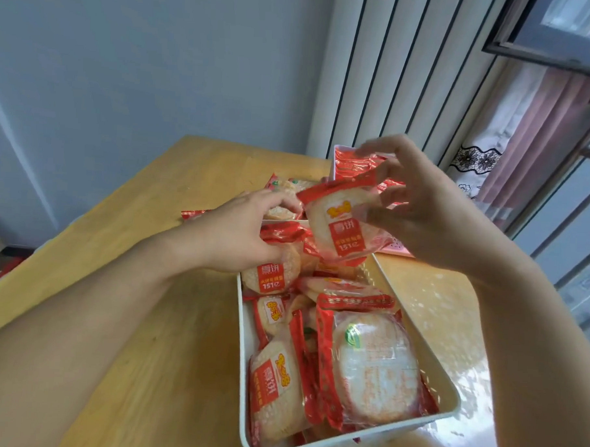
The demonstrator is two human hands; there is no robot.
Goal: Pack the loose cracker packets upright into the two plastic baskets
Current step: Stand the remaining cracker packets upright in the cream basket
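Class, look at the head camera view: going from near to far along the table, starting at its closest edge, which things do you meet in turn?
White basket of cracker packets → left hand on packets at its far end → packet held by the right hand → pink basket.

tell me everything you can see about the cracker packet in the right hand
The cracker packet is a clear plastic wrapper with red sealed ends, a red label panel printed with white characters and "151", and a yellow logo above it. A pale round cracker shows through. The right hand pinches its upper right edge, holding it upright, slightly tilted, in the air over the far end of the white basket, touching nothing else that can be made out.
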